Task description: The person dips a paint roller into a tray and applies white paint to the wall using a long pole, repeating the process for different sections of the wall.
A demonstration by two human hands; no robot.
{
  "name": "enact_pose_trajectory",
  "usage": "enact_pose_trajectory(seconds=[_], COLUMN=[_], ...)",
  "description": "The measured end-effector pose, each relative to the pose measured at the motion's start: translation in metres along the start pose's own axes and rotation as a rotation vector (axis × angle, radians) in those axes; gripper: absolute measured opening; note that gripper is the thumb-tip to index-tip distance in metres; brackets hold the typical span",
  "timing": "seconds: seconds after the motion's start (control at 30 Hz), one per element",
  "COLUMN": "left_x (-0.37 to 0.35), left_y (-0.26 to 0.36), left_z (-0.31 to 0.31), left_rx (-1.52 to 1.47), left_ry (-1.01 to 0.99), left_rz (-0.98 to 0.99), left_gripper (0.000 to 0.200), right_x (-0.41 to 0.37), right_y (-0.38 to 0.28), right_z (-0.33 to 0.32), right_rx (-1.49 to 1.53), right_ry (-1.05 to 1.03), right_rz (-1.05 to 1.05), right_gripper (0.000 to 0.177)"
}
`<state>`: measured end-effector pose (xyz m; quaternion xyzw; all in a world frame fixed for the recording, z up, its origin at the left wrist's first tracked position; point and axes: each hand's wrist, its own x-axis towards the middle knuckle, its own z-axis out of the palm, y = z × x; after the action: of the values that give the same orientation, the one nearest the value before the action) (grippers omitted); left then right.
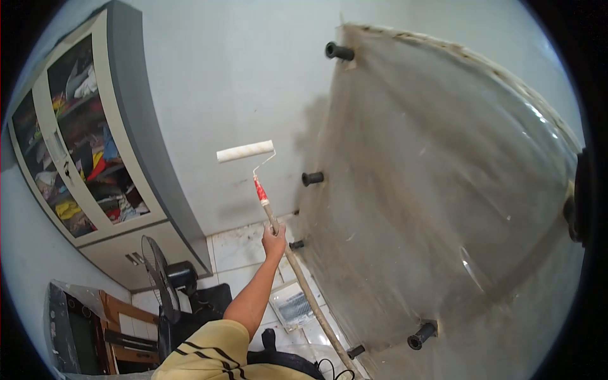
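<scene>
One outstretched arm in a yellow sleeve with black stripes reaches up from the bottom; its hand, my left hand (273, 239), is wrapped round a long wooden pole (310, 294). A red handle (260, 190) joins the pole's upper end to a white paint roller (245, 151), which is in front of the pale wall (218, 82). Whether the roller touches the wall I cannot tell. The pole's lower end runs down to the bottom edge. My right hand is not in view.
A glass-doored cabinet (120, 95) stands left, above a black fan (158, 278) and a plastic-covered appliance (76, 329). Plastic sheeting covers a large upright panel (437, 190) with black legs at right. On the tiled floor lies a paint tray (293, 306).
</scene>
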<state>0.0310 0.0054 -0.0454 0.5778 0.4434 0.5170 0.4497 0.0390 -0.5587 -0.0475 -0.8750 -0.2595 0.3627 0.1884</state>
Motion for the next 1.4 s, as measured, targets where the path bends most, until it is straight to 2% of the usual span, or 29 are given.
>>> enact_pose_trajectory(seconds=[0.03,0.1,0.13,0.17,0.2,0.23,0.27,0.33,0.43,0.47,0.5,0.57,0.6,0.7,0.73,0.77,0.8,0.83,0.87,0.9,0.97,1.0,1.03,1.13,1.2,1.33,1.4], left_x=[-0.002,-0.005,-0.02,-0.042,-0.061,-0.083,-0.098,-0.118,-0.131,-0.134,-0.131,-0.124,-0.11,-0.093,-0.09,-0.086,-0.08,-0.076,-0.054,-0.041,-0.016,0.004,0.014,0.042,0.059,0.085,0.093], left_y=[-0.011,-0.044,-0.061,-0.064,-0.093,-0.073,-0.075,-0.097,-0.13,-0.147,-0.162,-0.191,-0.174,-0.207,-0.221,-0.248,-0.281,-0.3,-0.28,-0.287,-0.3,-0.272,-0.279,-0.29,-0.302,-0.318,-0.33], left_z=[-0.005,-0.008,-0.008,-0.014,-0.01,-0.014,-0.015,-0.01,0.009,0.022,0.033,0.048,0.05,0.063,0.07,0.08,0.092,0.099,0.098,0.101,0.106,0.102,0.105,0.112,0.118,0.121,0.126], left_rx=[0.008,-0.09,-0.28,-0.494,-0.544,-0.466,-0.527,-0.837,-0.829,-0.661,-0.66,-0.125,0.021,0.003,0.0,0.008,0.04,0.068,0.03,0.026,0.144,0.133,0.135,0.093,0.066,0.058,0.07], left_ry=[0.007,-0.1,-0.169,-0.251,-0.328,-0.352,-0.412,-0.401,-0.327,-0.17,-0.16,0.005,0.086,0.003,0.042,0.038,0.062,0.086,0.092,0.093,0.043,0.041,0.044,0.062,0.067,0.035,0.035], left_rz=[-0.028,-0.234,-0.359,-0.564,-0.682,-0.803,-1.006,-1.268,-1.352,-1.348,-1.362,-1.229,-1.196,-1.253,-1.224,-1.231,-1.21,-1.19,-1.251,-1.257,-1.296,-1.295,-1.298,-1.266,-1.285,-1.278,-1.261], left_gripper=[0.044,0.045,0.046,0.046,0.05,0.055,0.056,0.055,0.054,0.046,0.046,0.041,0.044,0.045,0.048,0.048,0.048,0.048,0.048,0.048,0.05,0.052,0.052,0.057,0.058,0.061,0.061], right_x=[0.002,0.019,0.028,0.039,0.055,0.071,0.087,0.115,0.154,0.165,0.175,0.193,0.2,0.222,0.224,0.224,0.221,0.219,0.215,0.212,0.222,0.228,0.236,0.265,0.285,0.31,0.318], right_y=[-0.005,-0.01,-0.012,-0.016,-0.02,-0.029,-0.04,-0.066,-0.112,-0.125,-0.136,-0.151,-0.158,-0.16,-0.157,-0.156,-0.167,-0.159,-0.169,-0.18,-0.195,-0.201,-0.209,-0.217,-0.21,-0.234,-0.249], right_z=[0.0,0.004,0.005,0.008,0.013,0.018,0.02,0.023,0.031,0.037,0.043,0.056,0.06,0.06,0.057,0.053,0.041,0.036,0.028,0.02,0.016,0.016,0.017,0.027,0.037,0.039,0.038], right_rx=[0.033,0.011,0.024,0.039,0.039,0.029,-0.054,-0.152,-0.201,-0.22,-0.238,-0.238,-0.238,-0.289,-0.33,-0.369,-0.34,-0.412,-0.41,-0.411,-0.363,-0.308,-0.31,-0.247,-0.269,-0.236,-0.206], right_ry=[0.006,0.009,0.039,0.07,0.053,0.034,0.021,-0.006,-0.081,-0.084,-0.09,-0.119,-0.102,-0.09,-0.059,-0.028,-0.096,-0.107,-0.097,-0.085,-0.079,-0.075,-0.078,-0.031,0.088,0.037,0.007], right_rz=[0.001,-0.007,-0.081,-0.155,-0.216,-0.199,-0.114,-0.015,0.094,0.107,0.121,0.163,0.173,0.169,0.141,0.113,0.208,0.184,0.176,0.166,0.165,0.163,0.163,0.065,-0.146,-0.101,0.0], right_gripper=[0.034,0.034,0.033,0.031,0.032,0.032,0.036,0.041,0.037,0.037,0.038,0.037,0.037,0.041,0.044,0.047,0.051,0.05,0.043,0.036,0.038,0.039,0.039,0.035,0.035,0.037,0.039])
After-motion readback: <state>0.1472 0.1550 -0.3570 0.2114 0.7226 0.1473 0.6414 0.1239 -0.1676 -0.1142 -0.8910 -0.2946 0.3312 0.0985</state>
